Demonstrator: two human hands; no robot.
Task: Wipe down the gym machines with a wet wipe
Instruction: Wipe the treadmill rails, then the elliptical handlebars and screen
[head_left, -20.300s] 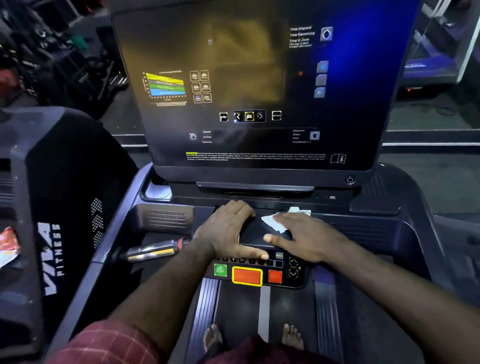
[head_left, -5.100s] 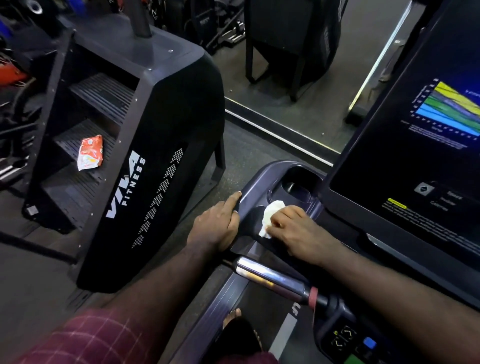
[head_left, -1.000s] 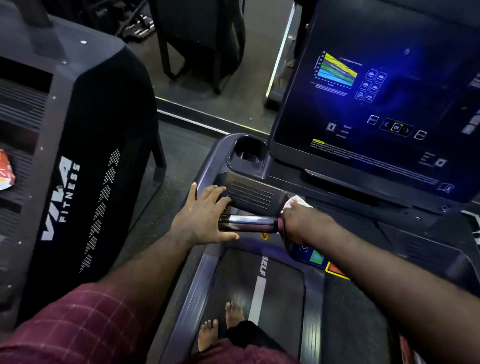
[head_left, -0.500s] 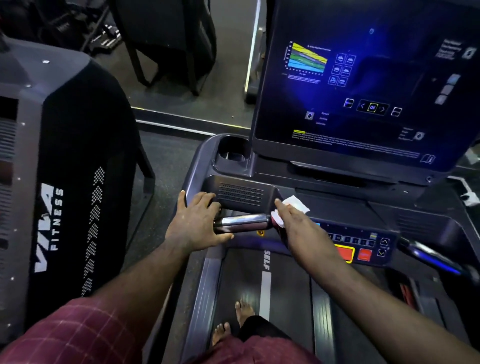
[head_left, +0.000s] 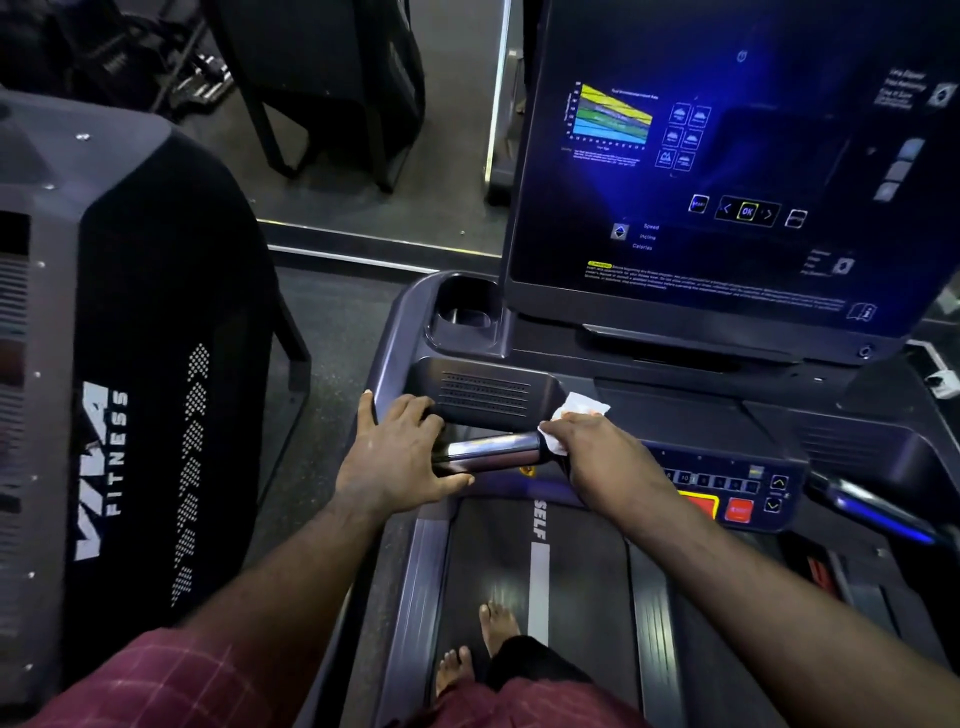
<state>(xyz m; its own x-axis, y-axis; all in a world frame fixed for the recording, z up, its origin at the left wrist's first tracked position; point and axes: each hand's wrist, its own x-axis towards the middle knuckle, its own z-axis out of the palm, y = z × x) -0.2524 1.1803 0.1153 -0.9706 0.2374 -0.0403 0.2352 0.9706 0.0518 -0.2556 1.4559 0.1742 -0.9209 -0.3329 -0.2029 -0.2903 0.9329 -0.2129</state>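
I stand on a treadmill whose dark console (head_left: 488, 389) fills the middle of the head view. My left hand (head_left: 400, 457) grips the outer end of the chrome left handle (head_left: 493, 452), thumb under it and fingers over the console's edge. My right hand (head_left: 597, 452) holds a white wet wipe (head_left: 579, 408) and wraps it around the inner end of that same handle. Part of the wipe sticks out above my fingers; the rest is hidden under the hand.
A large lit screen (head_left: 727, 171) rises right behind the console, with a cup holder (head_left: 462, 312) at its left. A button panel (head_left: 727, 493) lies under my right forearm. A black VIVA FITNESS machine (head_left: 130, 415) stands close on the left. My bare feet are on the belt (head_left: 519, 597).
Over the last second my right hand with the wipe stayed at the inner end of the chrome handle, shifting slightly. My left hand kept its grip. The view turned right toward the screen.
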